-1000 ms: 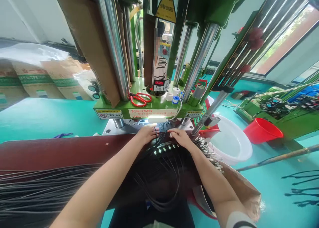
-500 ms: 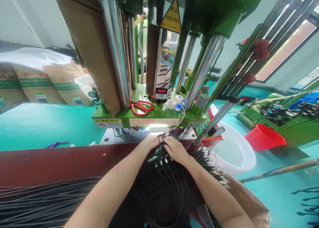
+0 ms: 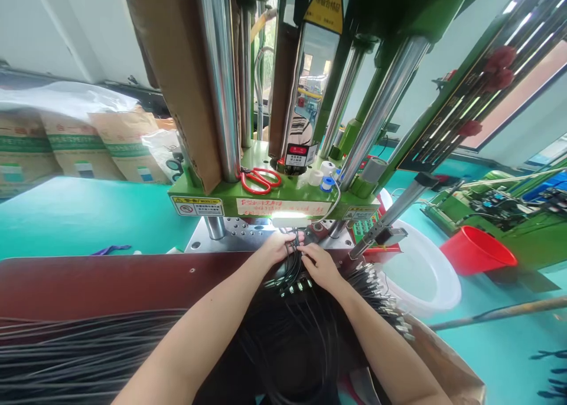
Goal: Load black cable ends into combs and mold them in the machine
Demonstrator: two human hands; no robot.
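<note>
Several thin black cables (image 3: pixel 292 266) run up between my hands, with small metal plugs (image 3: pixel 300 286) hanging just below. My left hand (image 3: pixel 280 247) is curled around the upper part of the cables from the left. From the right, my right hand (image 3: pixel 319 264) pinches the same cables, its fingertips close to those of the left. Both hands are at the front edge of the machine's steel plate (image 3: pixel 234 237), under a bright lamp (image 3: pixel 290 219). Longer loops of cable drop away toward my lap.
A green press (image 3: pixel 199 183) rises ahead, with red-handled scissors (image 3: pixel 260 181) on its ledge. Black cables (image 3: pixel 88 358) lie at the left on a brown board (image 3: pixel 110 284). Plug-ended cables (image 3: pixel 381 301) are bunched at the right, beside a white tub (image 3: pixel 447 275) and a red bucket (image 3: pixel 478 250).
The view has shifted slightly, so the press appears a little further right and higher. Both hands keep hold of the cables, and the hanging plugs show more clearly below them.
</note>
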